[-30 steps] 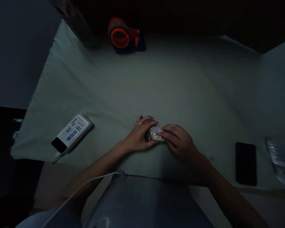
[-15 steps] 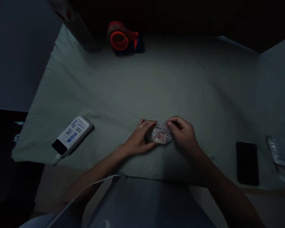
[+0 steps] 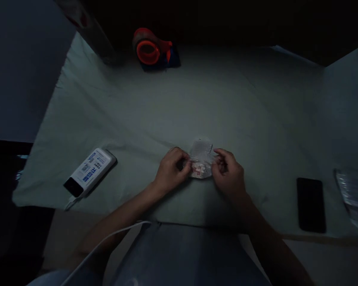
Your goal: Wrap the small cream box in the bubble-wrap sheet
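A small clear plastic packet [image 3: 201, 161] with a reddish and pale item inside lies at the near middle of the green cloth. Its upper part is spread out flat, away from my body. My left hand [image 3: 174, 165] pinches the packet's left edge between thumb and fingers. On the other side, my right hand [image 3: 227, 169] has its thumb and curled fingers closed on the right edge, with the index finger stretched out above.
A white power bank [image 3: 91, 171] with a cable lies at left on the cloth [image 3: 181, 103]. An orange and blue tape dispenser [image 3: 155, 49] stands at the back. At right are a black phone [image 3: 310, 204] and a silvery plastic package [image 3: 355, 194].
The packet's upper part has been spread out, away from my body. My left fingers have gone from reaching round it to pinching its left edge; my right hand has shifted slightly down.
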Motion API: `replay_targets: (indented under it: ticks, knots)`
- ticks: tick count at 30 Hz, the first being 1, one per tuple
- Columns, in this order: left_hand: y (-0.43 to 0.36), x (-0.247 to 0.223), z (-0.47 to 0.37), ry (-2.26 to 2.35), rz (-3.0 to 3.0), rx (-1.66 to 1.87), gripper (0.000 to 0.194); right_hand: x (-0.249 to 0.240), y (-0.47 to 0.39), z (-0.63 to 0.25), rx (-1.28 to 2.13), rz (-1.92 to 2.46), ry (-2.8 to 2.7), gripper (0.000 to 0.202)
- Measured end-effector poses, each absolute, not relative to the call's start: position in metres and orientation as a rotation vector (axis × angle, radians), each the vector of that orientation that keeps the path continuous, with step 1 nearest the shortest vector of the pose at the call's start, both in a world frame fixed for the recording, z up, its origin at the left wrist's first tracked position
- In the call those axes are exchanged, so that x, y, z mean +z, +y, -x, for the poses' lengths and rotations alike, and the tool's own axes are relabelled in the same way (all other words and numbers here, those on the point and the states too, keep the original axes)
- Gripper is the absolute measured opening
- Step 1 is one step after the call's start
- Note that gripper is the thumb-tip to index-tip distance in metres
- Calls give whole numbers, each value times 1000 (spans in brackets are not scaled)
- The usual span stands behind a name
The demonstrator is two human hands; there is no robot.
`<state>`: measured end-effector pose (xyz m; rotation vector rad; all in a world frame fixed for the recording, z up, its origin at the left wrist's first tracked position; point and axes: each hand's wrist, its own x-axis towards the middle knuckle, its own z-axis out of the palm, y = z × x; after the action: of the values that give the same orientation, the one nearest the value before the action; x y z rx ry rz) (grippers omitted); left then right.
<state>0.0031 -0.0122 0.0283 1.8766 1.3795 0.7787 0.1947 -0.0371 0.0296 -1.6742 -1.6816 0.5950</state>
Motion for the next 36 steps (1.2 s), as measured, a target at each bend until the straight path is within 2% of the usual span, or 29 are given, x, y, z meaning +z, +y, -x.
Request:
replay_targets:
  ticks: [4,6,8,11,13,17,19,23,24,26,28,30,36]
  knots:
    - [-37,21,17,1564,-1645,658,5,23,-64,-214,668,1889,-1485,29]
    - [-48,19,25,1575,-1650,611,28,21,-76,-220,731,1937,-1517,28]
    - [-50,21,26,1506,-1757,598,38,23,-80,-221,752,1899,-1647,21]
    - [-40,31,15,1411,-1933,653,34,29,-71,-214,697,1753,-1852,16]
    - [-31,37,6,1400,-1965,584,42,34,-61,-207,709,1681,-1925,19]
    - [-23,34,0,1353,-1802,417,26,32,-57,-205,732,1805,-1812,16]
    - [-27,26,7,1408,-1713,477,25,25,-63,-212,685,1978,-1647,17]
    - [-38,17,26,1566,-1913,816,36,17,-75,-226,480,2046,-1632,41]
    - [-40,19,29,1500,-2081,899,38,18,-75,-227,378,1960,-1704,38]
    - [-40,28,30,1090,-2438,894,42,24,-70,-224,290,1685,-1928,27]
    - [-37,37,27,745,-2568,625,46,32,-61,-219,446,1410,-2165,29]
    - [-31,44,24,885,-2475,424,47,39,-50,-216,705,1315,-2267,36]
    - [-23,43,39,1138,-2138,141,36,48,-42,-229,1357,1551,-2039,43]
